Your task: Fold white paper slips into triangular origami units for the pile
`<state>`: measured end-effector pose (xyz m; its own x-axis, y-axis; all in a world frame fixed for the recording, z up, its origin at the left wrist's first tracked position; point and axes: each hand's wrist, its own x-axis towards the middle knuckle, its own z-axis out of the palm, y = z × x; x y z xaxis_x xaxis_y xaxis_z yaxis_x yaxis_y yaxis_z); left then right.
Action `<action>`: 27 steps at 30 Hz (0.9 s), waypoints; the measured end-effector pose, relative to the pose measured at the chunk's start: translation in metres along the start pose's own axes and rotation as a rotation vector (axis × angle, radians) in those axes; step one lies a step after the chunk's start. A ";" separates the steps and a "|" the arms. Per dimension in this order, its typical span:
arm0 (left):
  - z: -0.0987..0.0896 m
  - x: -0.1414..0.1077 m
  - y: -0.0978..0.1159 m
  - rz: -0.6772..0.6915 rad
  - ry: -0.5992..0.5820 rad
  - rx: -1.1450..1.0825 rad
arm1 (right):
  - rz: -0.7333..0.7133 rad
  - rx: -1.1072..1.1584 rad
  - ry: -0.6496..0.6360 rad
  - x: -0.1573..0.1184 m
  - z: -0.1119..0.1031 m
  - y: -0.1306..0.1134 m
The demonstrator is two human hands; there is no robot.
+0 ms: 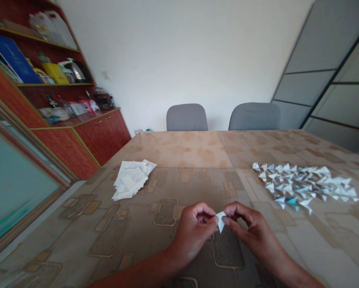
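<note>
Between my two hands is a small folded piece of white paper [220,222], narrowing to a point at its lower end. My left hand [196,229] pinches its left edge between thumb and forefinger. On the other side, the thumb and fingertips of my right hand [248,222] grip the right edge. Both hands are just above the patterned tablecloth. A loose stack of printed paper slips [130,180] lies to the left. Off to the right, many small folded paper pieces [299,182] stand in rows, mostly white, with a teal one [292,202] near the front.
The table [185,150] has a brown patterned cover. Two grey chairs [187,117] stand at its far edge, before a white wall. A reddish wooden cabinet [103,134] with shelves of household items is at the left. Grey panelled doors [314,52] are at the right.
</note>
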<state>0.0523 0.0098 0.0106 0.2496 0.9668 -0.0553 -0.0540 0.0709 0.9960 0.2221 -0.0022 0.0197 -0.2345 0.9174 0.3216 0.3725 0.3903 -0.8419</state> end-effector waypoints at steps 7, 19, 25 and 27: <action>-0.003 0.002 -0.001 -0.031 -0.049 -0.017 | 0.018 0.009 -0.036 0.001 -0.001 0.005; -0.017 0.012 0.010 -0.124 -0.246 0.029 | -0.016 0.036 -0.219 0.001 -0.012 0.002; -0.024 0.017 0.007 -0.131 -0.377 -0.004 | -0.321 -0.195 -0.229 0.005 -0.017 0.012; -0.025 0.018 0.004 -0.119 -0.386 0.026 | -0.390 -0.253 -0.250 0.006 -0.017 0.014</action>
<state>0.0327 0.0338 0.0121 0.5977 0.7886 -0.1446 0.0201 0.1656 0.9860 0.2412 0.0103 0.0170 -0.5947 0.6656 0.4508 0.4123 0.7340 -0.5397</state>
